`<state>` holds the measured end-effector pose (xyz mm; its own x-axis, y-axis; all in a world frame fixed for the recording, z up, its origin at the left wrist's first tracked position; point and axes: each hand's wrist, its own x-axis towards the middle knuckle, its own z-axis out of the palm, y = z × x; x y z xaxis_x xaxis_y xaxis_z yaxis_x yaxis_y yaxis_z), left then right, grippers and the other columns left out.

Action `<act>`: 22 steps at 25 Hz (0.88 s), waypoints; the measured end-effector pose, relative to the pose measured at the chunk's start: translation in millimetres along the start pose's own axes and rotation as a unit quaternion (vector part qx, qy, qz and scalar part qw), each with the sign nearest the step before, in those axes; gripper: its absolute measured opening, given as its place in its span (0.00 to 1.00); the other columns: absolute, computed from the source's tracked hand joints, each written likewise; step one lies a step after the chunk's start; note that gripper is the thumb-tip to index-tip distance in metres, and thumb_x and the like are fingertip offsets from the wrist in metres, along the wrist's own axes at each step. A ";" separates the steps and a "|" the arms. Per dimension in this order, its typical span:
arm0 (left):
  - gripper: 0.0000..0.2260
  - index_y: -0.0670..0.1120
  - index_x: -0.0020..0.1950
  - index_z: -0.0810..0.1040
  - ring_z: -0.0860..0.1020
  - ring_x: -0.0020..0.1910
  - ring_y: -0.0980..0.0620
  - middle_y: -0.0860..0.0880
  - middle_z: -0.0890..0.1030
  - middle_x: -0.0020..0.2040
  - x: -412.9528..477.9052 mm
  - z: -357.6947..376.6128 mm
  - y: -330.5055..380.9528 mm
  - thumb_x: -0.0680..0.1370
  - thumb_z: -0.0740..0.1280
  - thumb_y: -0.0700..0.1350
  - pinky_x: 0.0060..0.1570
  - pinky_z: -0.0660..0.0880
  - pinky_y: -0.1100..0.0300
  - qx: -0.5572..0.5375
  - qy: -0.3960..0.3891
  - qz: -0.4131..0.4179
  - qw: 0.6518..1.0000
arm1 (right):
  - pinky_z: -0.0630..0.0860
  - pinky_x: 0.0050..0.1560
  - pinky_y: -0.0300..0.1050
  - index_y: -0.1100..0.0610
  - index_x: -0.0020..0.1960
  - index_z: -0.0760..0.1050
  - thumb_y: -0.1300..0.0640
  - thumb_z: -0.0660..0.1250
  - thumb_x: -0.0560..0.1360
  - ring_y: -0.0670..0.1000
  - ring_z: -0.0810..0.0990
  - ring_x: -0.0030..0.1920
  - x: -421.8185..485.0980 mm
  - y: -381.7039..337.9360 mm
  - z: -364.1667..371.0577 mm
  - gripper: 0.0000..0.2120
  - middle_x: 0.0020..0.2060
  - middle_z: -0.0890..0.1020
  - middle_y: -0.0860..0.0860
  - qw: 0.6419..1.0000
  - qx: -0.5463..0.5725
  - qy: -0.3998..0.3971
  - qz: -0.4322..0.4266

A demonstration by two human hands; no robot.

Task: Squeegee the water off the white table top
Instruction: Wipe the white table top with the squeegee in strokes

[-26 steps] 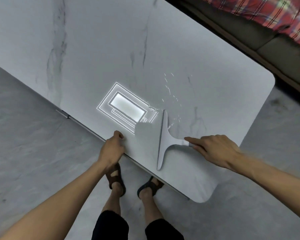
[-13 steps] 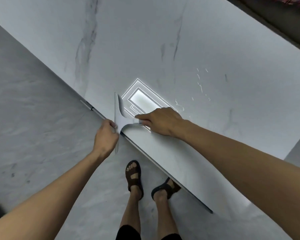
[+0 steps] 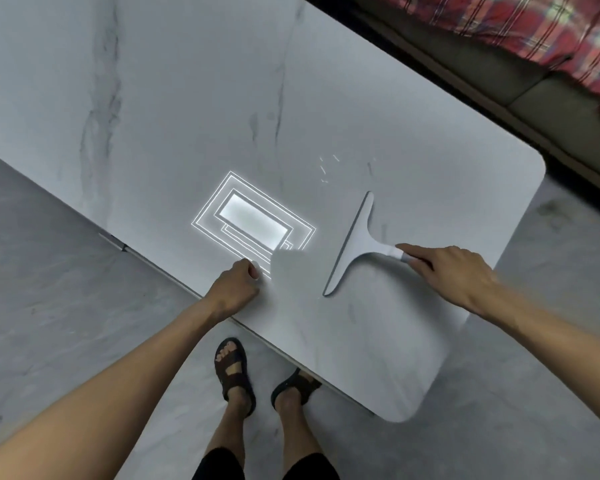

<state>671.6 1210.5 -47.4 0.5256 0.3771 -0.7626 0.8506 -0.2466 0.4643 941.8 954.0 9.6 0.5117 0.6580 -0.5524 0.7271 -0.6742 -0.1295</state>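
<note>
While the right hand (image 3: 454,275) grips the squeegee (image 3: 355,244) by its handle, forefinger laid straight along the shaft and the other fingers curled round it, the left hand (image 3: 232,289) braces at the near edge of the table (image 3: 187,98). Its thumb lies on top, and the fingers seem to be hooked over the rim, though they are hidden. The blade lies on the table towards the right-hand end, slanting from near the front edge out across the top. Whether it is pressed down or only resting cannot be told.

A few drops (image 3: 324,169) glint just beyond the blade's far tip, a little to its left. Nearer the left hand shines the bright reflection (image 3: 253,221) of a ceiling light.

This looks like the start of a stroke. The blade as it lies would probably miss the drops, so the next move calls for reaching further across until the rubber sits behind them. The blade should then be drawn with even pressure to the table's edge, kept flat so that no streak is left behind.
</note>
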 end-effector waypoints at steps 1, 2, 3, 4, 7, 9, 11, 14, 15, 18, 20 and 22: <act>0.10 0.41 0.56 0.70 0.69 0.35 0.51 0.49 0.71 0.39 -0.9 0.4 6.6 0.74 0.61 0.37 0.34 0.64 0.56 0.005 -0.002 0.001 1.000 | 0.69 0.39 0.47 0.29 0.68 0.63 0.37 0.44 0.79 0.54 0.81 0.48 -9.3 8.5 -3.0 0.20 0.47 0.84 0.43 1.000 -0.002 0.005 0.005; 0.10 0.41 0.56 0.70 0.69 0.36 0.50 0.49 0.72 0.38 -2.4 -0.1 12.3 0.75 0.60 0.38 0.35 0.64 0.56 0.011 0.001 0.004 1.000 | 0.70 0.38 0.47 0.30 0.68 0.63 0.37 0.44 0.79 0.55 0.81 0.46 -17.3 14.1 -6.4 0.20 0.45 0.84 0.43 1.000 0.004 0.015 0.010; 0.09 0.42 0.55 0.70 0.70 0.37 0.49 0.49 0.72 0.38 -3.1 -2.1 17.1 0.76 0.60 0.39 0.35 0.65 0.56 0.013 0.012 0.007 1.000 | 0.71 0.37 0.47 0.30 0.68 0.63 0.36 0.45 0.79 0.55 0.81 0.46 -23.0 17.0 -9.9 0.19 0.44 0.84 0.44 0.999 0.014 0.028 0.018; 0.08 0.42 0.55 0.70 0.71 0.38 0.48 0.48 0.73 0.39 -3.1 -5.4 21.4 0.77 0.60 0.40 0.36 0.66 0.55 0.009 0.028 0.012 0.999 | 0.72 0.37 0.48 0.31 0.68 0.62 0.36 0.45 0.80 0.56 0.81 0.45 -26.8 17.7 -13.7 0.18 0.44 0.84 0.45 0.999 0.027 0.037 0.026; 0.06 0.44 0.52 0.72 0.75 0.44 0.43 0.45 0.78 0.44 3.9 -19.7 36.1 0.78 0.60 0.44 0.40 0.69 0.54 -0.042 0.083 0.017 0.996 | 0.72 0.37 0.49 0.32 0.66 0.62 0.35 0.43 0.79 0.56 0.78 0.40 -24.1 11.7 -30.9 0.18 0.40 0.82 0.45 0.995 0.077 0.049 0.049; 0.08 0.44 0.50 0.73 0.77 0.48 0.41 0.43 0.80 0.46 18.4 -29.4 48.0 0.79 0.60 0.47 0.43 0.71 0.52 -0.051 0.116 0.012 0.992 | 0.72 0.40 0.50 0.36 0.65 0.65 0.34 0.42 0.78 0.55 0.77 0.40 -3.3 1.5 -45.1 0.22 0.39 0.80 0.45 0.984 0.153 0.057 0.073; 0.11 0.41 0.48 0.75 0.76 0.48 0.42 0.44 0.80 0.46 40.6 -37.1 61.3 0.80 0.58 0.48 0.46 0.72 0.51 -0.028 0.138 0.018 0.990 | 0.72 0.45 0.50 0.39 0.69 0.64 0.36 0.45 0.79 0.57 0.76 0.45 34.7 -14.8 -60.7 0.22 0.45 0.81 0.48 0.972 0.208 0.067 0.083; 0.12 0.41 0.42 0.72 0.73 0.40 0.45 0.46 0.77 0.42 77.3 -49.2 75.3 0.80 0.57 0.47 0.37 0.66 0.55 0.011 0.156 0.046 0.987 | 0.72 0.54 0.51 0.40 0.74 0.60 0.43 0.48 0.82 0.62 0.76 0.56 114.8 -44.3 -87.9 0.21 0.57 0.81 0.53 0.967 0.229 0.093 0.065; 0.13 0.41 0.40 0.70 0.72 0.39 0.46 0.46 0.75 0.41 91.2 -54.6 77.9 0.81 0.57 0.47 0.35 0.63 0.56 0.024 0.160 0.062 0.985 | 0.72 0.57 0.52 0.40 0.75 0.59 0.44 0.48 0.82 0.62 0.75 0.58 143.1 -53.1 -96.6 0.21 0.60 0.80 0.54 0.965 0.234 0.100 0.063; 0.14 0.41 0.38 0.67 0.69 0.39 0.46 0.45 0.71 0.44 129.2 -68.2 85.5 0.81 0.58 0.47 0.37 0.59 0.57 0.065 0.171 0.129 0.975 | 0.70 0.62 0.54 0.39 0.76 0.57 0.46 0.48 0.83 0.64 0.72 0.62 208.2 -66.9 -109.8 0.21 0.64 0.77 0.56 0.959 0.250 0.102 0.087; 0.12 0.44 0.37 0.66 0.69 0.42 0.47 0.45 0.69 0.47 148.1 -73.3 90.3 0.80 0.58 0.46 0.40 0.62 0.58 0.079 0.158 0.139 0.975 | 0.71 0.60 0.53 0.40 0.76 0.56 0.47 0.48 0.83 0.65 0.73 0.61 220.6 -66.3 -106.7 0.21 0.62 0.78 0.56 0.964 0.230 0.089 0.100; 0.08 0.45 0.40 0.69 0.70 0.46 0.46 0.45 0.69 0.49 157.9 -72.9 93.1 0.79 0.59 0.46 0.43 0.66 0.56 0.081 0.129 0.132 0.979 | 0.73 0.59 0.54 0.40 0.76 0.57 0.49 0.49 0.83 0.64 0.75 0.58 207.7 -57.8 -96.3 0.21 0.61 0.79 0.56 0.976 0.186 0.077 0.084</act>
<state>834.7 1312.1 -91.8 0.7311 0.4886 -0.4762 0.6818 -0.4968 0.5370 1050.1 1161.9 -18.3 0.6924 0.5517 -0.4650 0.4261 -0.8327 -0.3536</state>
